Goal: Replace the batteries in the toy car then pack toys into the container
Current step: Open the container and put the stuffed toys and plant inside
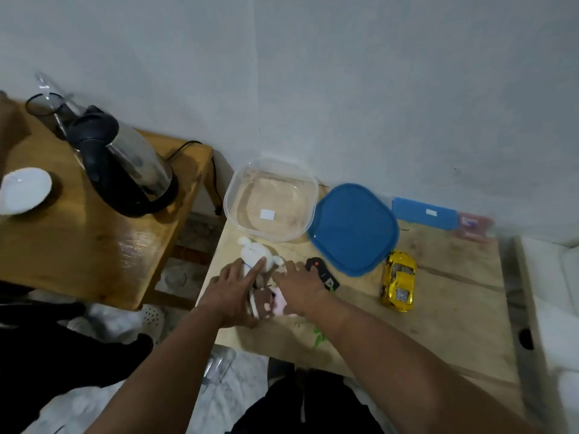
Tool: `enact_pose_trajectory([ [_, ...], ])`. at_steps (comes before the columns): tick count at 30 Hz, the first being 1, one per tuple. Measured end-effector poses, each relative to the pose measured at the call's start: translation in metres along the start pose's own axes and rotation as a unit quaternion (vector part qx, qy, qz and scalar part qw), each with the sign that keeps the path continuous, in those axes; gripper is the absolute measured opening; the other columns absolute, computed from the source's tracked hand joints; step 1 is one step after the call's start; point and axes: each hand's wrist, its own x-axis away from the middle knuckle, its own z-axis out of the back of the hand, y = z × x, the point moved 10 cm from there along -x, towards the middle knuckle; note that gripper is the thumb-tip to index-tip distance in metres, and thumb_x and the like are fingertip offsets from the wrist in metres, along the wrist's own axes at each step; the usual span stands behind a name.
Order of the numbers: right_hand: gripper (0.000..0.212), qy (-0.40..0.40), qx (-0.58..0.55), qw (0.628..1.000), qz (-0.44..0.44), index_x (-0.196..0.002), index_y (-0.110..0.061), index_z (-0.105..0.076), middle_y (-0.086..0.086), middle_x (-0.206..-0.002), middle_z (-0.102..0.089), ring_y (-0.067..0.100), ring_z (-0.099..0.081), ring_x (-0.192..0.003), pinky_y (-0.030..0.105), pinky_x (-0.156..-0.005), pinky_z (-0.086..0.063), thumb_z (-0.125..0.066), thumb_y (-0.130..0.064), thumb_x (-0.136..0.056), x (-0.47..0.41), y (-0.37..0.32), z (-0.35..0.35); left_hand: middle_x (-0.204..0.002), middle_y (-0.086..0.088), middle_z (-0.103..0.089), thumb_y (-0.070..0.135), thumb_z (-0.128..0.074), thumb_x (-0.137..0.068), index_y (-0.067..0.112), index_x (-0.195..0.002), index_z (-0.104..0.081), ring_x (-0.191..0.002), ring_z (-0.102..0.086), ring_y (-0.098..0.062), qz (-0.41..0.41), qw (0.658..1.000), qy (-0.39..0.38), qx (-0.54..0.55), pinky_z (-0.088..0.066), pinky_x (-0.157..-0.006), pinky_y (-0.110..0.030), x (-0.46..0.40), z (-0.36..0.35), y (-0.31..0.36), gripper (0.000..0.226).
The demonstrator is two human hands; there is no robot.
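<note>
A pale wooden table [438, 308] is seen from above, set against a grey-white wall. At its far left corner stands a clear, square plastic container [271, 198] with rounded corners and a small white label on its base; nothing is seen inside it. Just to its right lies a blue, square plastic lid [354, 227], flat on the table and touching or nearly touching the container. A flat blue rectangular pack [424, 213] lies further right against the wall, with a blurred pinkish item beside it.

A shiny yellow toy car [398, 281] is placed on the table near the lid's near right corner, well apart from both hands.

Both bare forearms are stretched out over the near left part of the table. The left hand [232, 291] is held with its fingers straight, the forefinger resting against a small white plush toy [255, 253] that lies just near of the container. The right hand [299, 285] is spread palm down, fingers extended, partly covering a black remote control [319, 267] with a red dot; whether it is gripped cannot be told. Between the hands lies a small brown and pink soft toy [269, 303], partly hidden.

To the left, on a separate darker wooden table [78, 245], a steel electric kettle [125, 170] with a black handle and a white bowl [25, 191] are seen.
</note>
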Motion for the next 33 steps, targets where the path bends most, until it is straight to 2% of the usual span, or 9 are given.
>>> enact_pose_trajectory([
  [5,0.097,0.045,-0.011,0.999,-0.010,-0.151,-0.024,-0.027,0.016,-0.139,-0.036,0.041,-0.041,-0.129,0.059,-0.101,-0.043,-0.083,-0.040,-0.073,-0.005,0.002,-0.001,-0.146,-0.015,-0.033,0.080,-0.066,-0.067,0.047,-0.161,0.011,-0.127,-0.041,-0.034,-0.024,0.997,0.055,-0.048,-0.044,-0.102,-0.048,-0.007,-0.001,0.011,0.125],
  [9,0.082,0.033,-0.033,0.999,-0.020,-0.143,-0.026,-0.038,0.012,-0.139,-0.034,0.038,-0.041,-0.129,0.055,-0.098,-0.045,-0.083,-0.037,-0.075,-0.007,0.004,-0.005,-0.145,-0.013,-0.034,0.081,-0.063,-0.066,0.042,-0.156,-0.021,-0.122,-0.043,-0.033,-0.019,0.998,0.047,-0.045,-0.043,-0.100,-0.045,-0.007,-0.008,0.010,0.107],
  [12,0.063,0.026,-0.063,0.998,-0.010,-0.137,-0.023,-0.045,0.013,-0.138,-0.037,0.038,-0.039,-0.130,0.057,-0.103,-0.040,-0.072,-0.032,-0.081,-0.001,0.005,0.000,-0.142,-0.010,-0.034,0.083,-0.056,-0.061,0.040,-0.152,-0.027,-0.118,-0.044,-0.028,-0.009,0.999,0.047,0.002,-0.048,-0.092,-0.040,0.001,-0.008,0.010,0.104],
  [15,0.061,0.032,-0.083,0.996,-0.004,-0.134,-0.025,-0.046,0.011,-0.127,-0.044,0.038,-0.045,-0.122,0.056,-0.101,-0.038,-0.064,-0.038,-0.077,0.007,0.011,0.012,-0.139,-0.008,-0.034,0.085,-0.048,-0.053,0.038,-0.147,-0.036,-0.115,-0.044,-0.025,-0.005,0.997,0.051,0.050,-0.049,-0.081,-0.035,0.014,-0.004,0.009,0.106],
  [20,0.060,0.110,-0.087,0.990,0.032,-0.132,-0.026,-0.044,0.007,-0.123,-0.047,0.033,-0.052,-0.111,0.043,-0.085,-0.044,-0.066,-0.043,-0.079,0.027,0.024,0.052,-0.136,-0.004,-0.031,0.080,-0.062,-0.058,0.037,-0.141,-0.040,-0.119,-0.045,-0.025,0.010,0.993,0.090,0.076,-0.057,-0.085,-0.037,0.039,0.018,-0.004,0.096],
  [24,0.050,0.170,-0.226,0.959,0.027,-0.121,-0.027,-0.049,-0.001,-0.115,-0.050,0.026,-0.055,-0.103,0.042,-0.083,-0.051,-0.067,-0.049,-0.079,0.042,0.044,0.096,-0.128,-0.003,-0.033,0.072,-0.069,-0.057,0.038,-0.132,-0.044,-0.116,-0.045,-0.026,0.022,0.983,0.165,0.073,-0.057,-0.080,-0.039,0.046,0.070,-0.011,0.086],
  [28,0.046,0.275,-0.365,0.889,-0.015,-0.120,-0.025,-0.052,0.000,-0.117,-0.055,0.023,-0.056,-0.100,0.041,-0.085,-0.052,-0.070,-0.042,-0.081,0.050,0.080,0.150,-0.127,-0.005,-0.036,0.066,-0.072,-0.059,0.036,-0.125,-0.048,-0.113,-0.049,-0.030,0.016,0.965,0.245,0.088,-0.056,-0.074,-0.039,0.030,0.138,-0.006,0.077],
  [30,0.049,0.287,-0.400,0.870,-0.039,-0.123,-0.023,-0.054,0.003,-0.121,-0.057,0.023,-0.058,-0.104,0.041,-0.087,-0.053,-0.072,-0.040,-0.081,0.042,0.095,0.170,-0.126,-0.006,-0.036,0.068,-0.070,-0.056,0.035,-0.123,-0.050,-0.111,-0.050,-0.034,0.027,0.961,0.251,0.112,-0.056,-0.076,-0.042,0.013,0.164,-0.007,0.077],
  [33,0.054,0.262,-0.406,0.873,-0.065,-0.127,-0.022,-0.056,0.008,-0.126,-0.059,0.027,-0.060,-0.109,0.039,-0.088,-0.053,-0.076,-0.036,-0.079,0.012,0.108,0.182,-0.122,-0.009,-0.036,0.071,-0.066,-0.052,0.034,-0.126,-0.049,-0.111,-0.050,-0.040,0.046,0.958,0.237,0.154,-0.055,-0.084,-0.049,-0.021,0.186,-0.008,0.084],
])
